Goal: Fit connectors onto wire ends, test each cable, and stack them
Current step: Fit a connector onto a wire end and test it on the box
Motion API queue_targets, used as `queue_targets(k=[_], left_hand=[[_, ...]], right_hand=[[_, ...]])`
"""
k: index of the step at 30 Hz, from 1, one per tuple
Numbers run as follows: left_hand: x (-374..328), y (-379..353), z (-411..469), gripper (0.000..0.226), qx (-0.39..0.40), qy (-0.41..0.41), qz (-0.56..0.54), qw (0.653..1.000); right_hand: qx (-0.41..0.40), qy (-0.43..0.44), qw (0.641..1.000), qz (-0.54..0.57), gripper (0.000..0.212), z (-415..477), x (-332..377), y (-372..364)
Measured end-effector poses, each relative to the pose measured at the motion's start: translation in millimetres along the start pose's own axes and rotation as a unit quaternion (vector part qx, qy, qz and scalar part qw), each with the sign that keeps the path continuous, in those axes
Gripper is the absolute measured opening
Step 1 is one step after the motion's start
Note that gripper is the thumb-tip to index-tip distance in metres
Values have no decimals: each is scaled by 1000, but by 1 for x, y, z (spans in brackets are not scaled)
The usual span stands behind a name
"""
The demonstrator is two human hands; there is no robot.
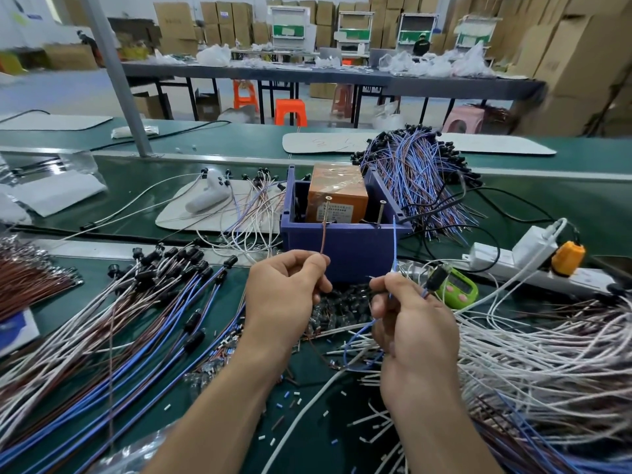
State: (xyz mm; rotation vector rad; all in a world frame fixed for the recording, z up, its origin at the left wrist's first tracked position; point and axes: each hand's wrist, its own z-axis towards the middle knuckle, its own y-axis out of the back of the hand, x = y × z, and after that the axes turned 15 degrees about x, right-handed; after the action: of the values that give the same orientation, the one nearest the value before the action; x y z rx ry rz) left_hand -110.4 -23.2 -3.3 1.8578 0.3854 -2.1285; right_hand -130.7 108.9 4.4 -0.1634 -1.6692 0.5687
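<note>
Nearest the camera, two bare forearms reach in over a green mat [307, 436] littered with cut bits of insulation. The left hand [285, 295] is closed in a pinch, thumb and forefinger gripping a brown wire [324, 239] whose free end is held upright, its tip raised to a screw [327, 209] standing in the front wall of a blue box [345, 248]. The right hand [408, 316] is likewise closed, gripping a blue wire [394, 244] that points up toward a second screw [381, 213] in the same wall; whether either tip touches its screw cannot be told. A black connector [436, 277] hangs at the right hand's far side, just in front of a green device [460, 289].

To the left, finished cables [136, 302] — blue, white and brown, black connectors on their far ends — are fanned across the mat. To the right lies a tangle of white wires [547, 354], with a white power strip [533, 265] just beyond it.

Inside the blue box an orange block [337, 193] is seen. Behind the box a thick stack of blue and brown cables [417, 169] is piled — to its left, a small spread of white ones rests on a pale pad [181, 213] beside a white controller [208, 195]. Farther off, tables, orange stools [290, 111] and stacked cartons [564, 53] are visible.
</note>
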Motion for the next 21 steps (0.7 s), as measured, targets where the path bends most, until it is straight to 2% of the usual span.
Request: queue_targets(k=[17, 21], left_hand=[[-1, 3, 1, 24, 9, 10, 5, 1000], [-1, 4, 2, 22, 14, 13, 5, 1000]], right_hand=[[-1, 3, 1000, -21, 35, 1, -2, 2], [6, 4, 998, -70, 34, 3, -5, 2]])
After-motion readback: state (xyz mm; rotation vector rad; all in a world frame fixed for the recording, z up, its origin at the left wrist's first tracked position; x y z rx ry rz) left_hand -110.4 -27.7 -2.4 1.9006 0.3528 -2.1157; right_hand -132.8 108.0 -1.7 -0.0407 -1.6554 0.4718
